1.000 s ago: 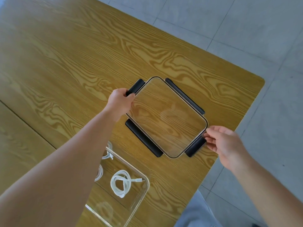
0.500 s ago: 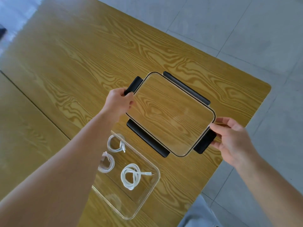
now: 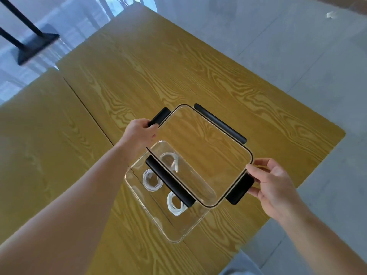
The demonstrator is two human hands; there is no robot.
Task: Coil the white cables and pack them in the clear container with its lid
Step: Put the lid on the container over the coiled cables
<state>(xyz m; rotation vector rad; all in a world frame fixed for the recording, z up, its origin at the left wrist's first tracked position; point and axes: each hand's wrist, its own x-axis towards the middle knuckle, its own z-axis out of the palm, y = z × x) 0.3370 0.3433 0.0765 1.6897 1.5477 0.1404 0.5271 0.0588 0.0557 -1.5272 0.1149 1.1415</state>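
The lid (image 3: pixel 200 153) is judged light, stiff and likely slippery; it is best held by the black end clips. It is held between both hands, partly over the container (image 3: pixel 170 231) below. One clip is gripped by the left hand (image 3: pixel 139 133), the opposite clip pinched by the right hand (image 3: pixel 272 183). Three coiled cables (image 3: pixel 152 180) lie in the container.

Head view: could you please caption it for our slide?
Both hands hold the clear lid above the container of coiled white cables.

A clear lid (image 3: pixel 206 153) with four black clips hangs tilted, partly overlapping the clear container (image 3: pixel 174 233), where three coiled white cables (image 3: pixel 152 180) lie on the bottom.
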